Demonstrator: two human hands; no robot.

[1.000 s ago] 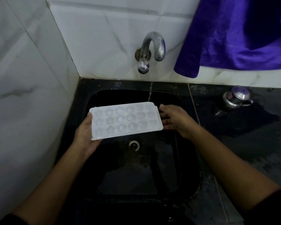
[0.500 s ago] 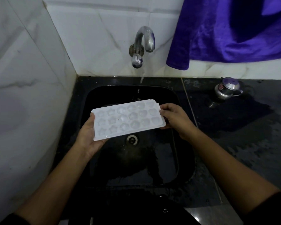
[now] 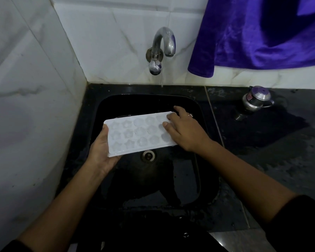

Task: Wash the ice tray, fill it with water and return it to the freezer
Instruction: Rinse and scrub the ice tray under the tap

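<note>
- Left third of the frame: white, grey-veined marble wall tiles (image 3: 35,106), meeting the back wall in a corner.
- Left of centre: left hand (image 3: 100,151), palm up under the left end of the tray, thumb curled up over its near-left edge, fingers hidden beneath.
- Centre: white rectangular plastic ice tray (image 3: 135,133) with star- and round-shaped cells, held roughly level above the black rectangular sink basin (image 3: 153,188), its near edge just above the round metal drain (image 3: 148,155).
- Upper centre: curved chrome wall tap (image 3: 162,50), thin stream of water (image 3: 161,80) falling behind the tray's far right corner.
- Right of centre: right hand (image 3: 185,130), palm down, fingers spread and laid flat on the tray's right end; thumb not visible.
- Upper right: purple velvety cloth (image 3: 262,33) hanging against the tiles.
- Right edge: small steel pot with a purple lid (image 3: 256,99) on the wet dark stone counter (image 3: 280,142), well apart from the sink.
</note>
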